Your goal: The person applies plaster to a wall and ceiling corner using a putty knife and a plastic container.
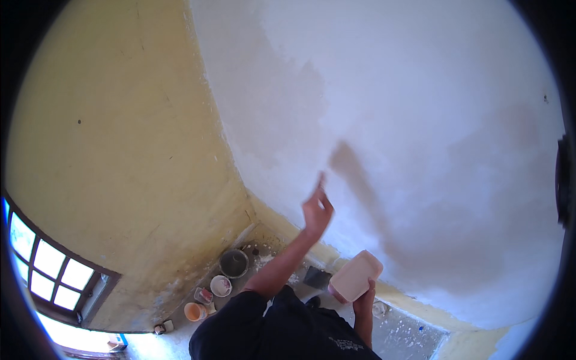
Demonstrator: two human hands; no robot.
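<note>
My left hand [318, 211] is raised in front of the white-coated wall [384, 96], its index finger stretched upward and the other fingers bent. Nothing shows in it; the fingertip is blurred, and I cannot tell whether it touches the wall. Lower and to the right, my right hand [364, 297] grips the side of a pale pink rectangular tub [357, 277], held tilted near my body. The tub's broad face is smooth and pale. On the wall, a dark shadow spreads up and to the right of my left hand.
A bare yellow wall [132, 132] meets the white one in a corner. Along its foot stand a dark bucket [233, 263], a white pot [221, 286], a small tub [203, 295] and an orange pot [195, 311]. A barred window [54, 264] is at far left. White splashes mark the floor [405, 336].
</note>
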